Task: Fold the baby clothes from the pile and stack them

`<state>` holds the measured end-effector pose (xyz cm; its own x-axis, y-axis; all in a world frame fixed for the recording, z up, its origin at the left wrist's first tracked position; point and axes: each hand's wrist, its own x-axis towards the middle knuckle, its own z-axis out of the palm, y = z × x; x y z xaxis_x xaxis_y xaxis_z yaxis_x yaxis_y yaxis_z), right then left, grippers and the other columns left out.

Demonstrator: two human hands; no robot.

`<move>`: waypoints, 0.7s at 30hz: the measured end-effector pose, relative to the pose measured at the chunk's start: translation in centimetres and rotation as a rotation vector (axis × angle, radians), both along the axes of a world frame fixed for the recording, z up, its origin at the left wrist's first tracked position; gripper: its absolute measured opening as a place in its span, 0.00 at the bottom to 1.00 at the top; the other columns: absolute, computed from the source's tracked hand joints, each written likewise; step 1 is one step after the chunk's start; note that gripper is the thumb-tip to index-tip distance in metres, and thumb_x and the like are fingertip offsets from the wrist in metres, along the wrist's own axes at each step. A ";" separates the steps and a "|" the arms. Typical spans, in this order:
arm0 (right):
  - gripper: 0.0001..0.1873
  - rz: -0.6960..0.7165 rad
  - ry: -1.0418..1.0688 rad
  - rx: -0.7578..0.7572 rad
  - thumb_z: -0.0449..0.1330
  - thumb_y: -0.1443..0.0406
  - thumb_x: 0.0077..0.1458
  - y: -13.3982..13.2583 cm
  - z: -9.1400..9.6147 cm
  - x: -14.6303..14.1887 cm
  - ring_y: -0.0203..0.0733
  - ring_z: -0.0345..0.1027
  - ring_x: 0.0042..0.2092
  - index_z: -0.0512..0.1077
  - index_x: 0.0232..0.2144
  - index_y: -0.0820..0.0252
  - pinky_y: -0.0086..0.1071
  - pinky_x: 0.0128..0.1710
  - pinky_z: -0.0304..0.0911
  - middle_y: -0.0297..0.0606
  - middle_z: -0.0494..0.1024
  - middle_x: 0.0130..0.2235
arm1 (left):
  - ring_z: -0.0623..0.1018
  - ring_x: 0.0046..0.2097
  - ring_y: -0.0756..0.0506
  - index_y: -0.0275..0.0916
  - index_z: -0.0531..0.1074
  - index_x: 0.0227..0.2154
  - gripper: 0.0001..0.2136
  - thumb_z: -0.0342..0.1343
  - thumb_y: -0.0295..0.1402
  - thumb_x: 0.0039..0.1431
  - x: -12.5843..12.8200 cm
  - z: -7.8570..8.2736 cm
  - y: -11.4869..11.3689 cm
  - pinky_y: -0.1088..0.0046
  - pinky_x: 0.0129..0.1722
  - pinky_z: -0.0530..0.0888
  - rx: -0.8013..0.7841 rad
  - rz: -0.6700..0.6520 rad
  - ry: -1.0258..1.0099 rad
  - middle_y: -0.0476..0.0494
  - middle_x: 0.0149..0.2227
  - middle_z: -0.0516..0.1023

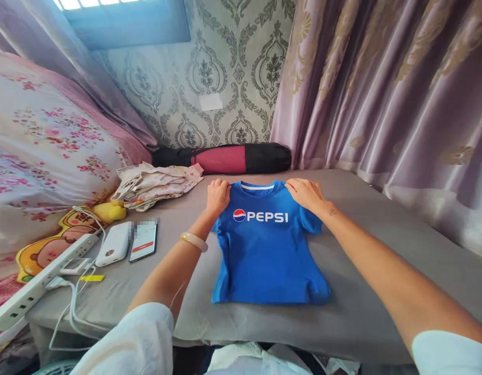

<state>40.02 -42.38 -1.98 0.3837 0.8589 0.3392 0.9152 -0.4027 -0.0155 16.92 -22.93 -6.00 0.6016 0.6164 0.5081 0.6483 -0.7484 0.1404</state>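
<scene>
left grip (218, 197) pinched, right grip (305, 193) pinched

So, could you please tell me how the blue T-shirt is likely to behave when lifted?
The blue T-shirt would probably hang floppy, as soft creases show along its sides. It lies nearly flat, so it is likely light. With the left hand and right hand at its shoulders, the lower part may sag.

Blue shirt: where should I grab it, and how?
Probably by both shoulders of the blue shirt, one from each side, where the left hand and right hand are: it lies spread, with the neckline at the far end between them.
</scene>
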 end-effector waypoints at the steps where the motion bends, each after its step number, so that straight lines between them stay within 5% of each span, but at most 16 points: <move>1: 0.20 -0.007 0.003 -0.016 0.43 0.58 0.69 0.3 -1.1 0.1 0.48 0.72 0.49 0.74 0.48 0.53 0.35 0.41 0.60 0.41 0.79 0.49 | 0.70 0.49 0.37 0.39 0.72 0.43 0.15 0.39 0.35 0.69 0.3 -0.9 0.1 0.60 0.48 0.64 -0.018 0.006 0.009 0.35 0.46 0.73; 9: 0.22 -0.056 0.037 -0.138 0.40 0.57 0.70 2.5 -6.4 1.5 0.48 0.72 0.49 0.71 0.50 0.51 0.35 0.39 0.59 0.41 0.76 0.52 | 0.69 0.49 0.38 0.41 0.72 0.44 0.16 0.41 0.41 0.70 2.2 -5.4 2.2 0.62 0.47 0.62 -0.100 0.006 0.057 0.36 0.46 0.73; 21: 0.22 -0.064 0.089 -0.252 0.39 0.59 0.70 7.4 -10.0 5.3 0.49 0.71 0.50 0.71 0.49 0.53 0.38 0.43 0.61 0.44 0.77 0.51 | 0.70 0.48 0.38 0.42 0.74 0.38 0.15 0.44 0.42 0.69 6.3 -7.0 6.8 0.62 0.45 0.62 -0.153 0.015 0.151 0.37 0.43 0.74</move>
<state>45.35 -35.01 -11.94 0.4586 0.8850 0.0804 0.8873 -0.4610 0.0130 23.19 -16.16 -13.01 0.6537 0.6891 0.3127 0.6817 -0.7157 0.1519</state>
